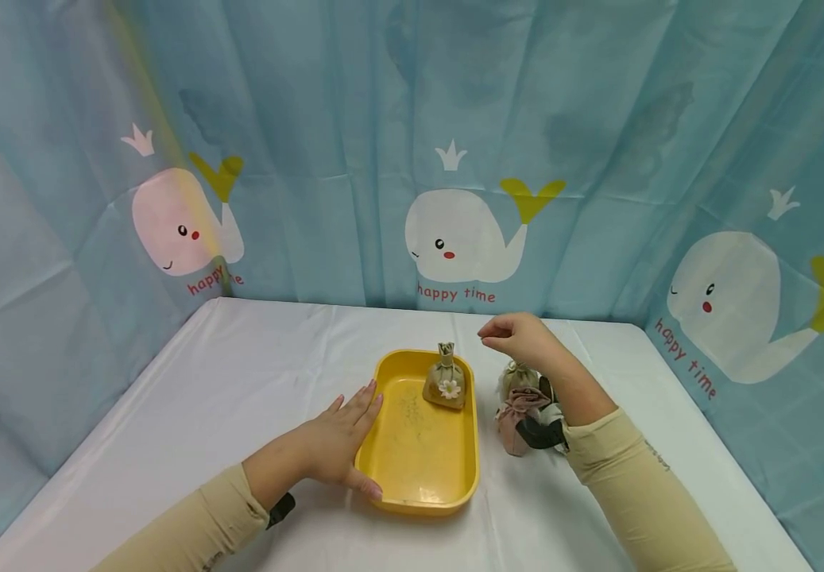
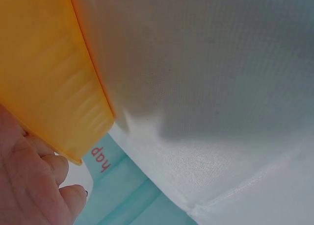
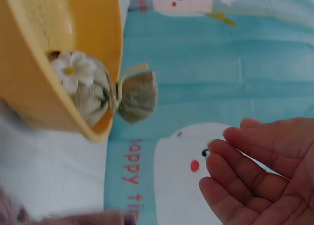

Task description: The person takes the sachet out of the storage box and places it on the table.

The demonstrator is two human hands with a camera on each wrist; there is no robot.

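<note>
A yellow tray [image 1: 422, 453] rests on the white tabletop. In its far right corner stands a small green drawstring pouch [image 1: 443, 381] with a white flower on the front, its tied neck leaning over the rim in the right wrist view. My left hand [image 1: 340, 445] lies with spread fingers along the tray's left rim. To the right of the tray, my right hand [image 1: 519, 335] hovers with loosely bent fingers, holding nothing. Below its wrist sit a pink pouch [image 1: 513, 433] and another green pouch [image 1: 519, 377], partly hidden by the forearm and a dark wrist strap.
White cloth [image 1: 297, 349] covers the table on both sides of the tray. A blue curtain [image 1: 340, 159] printed with whales closes off the back and sides.
</note>
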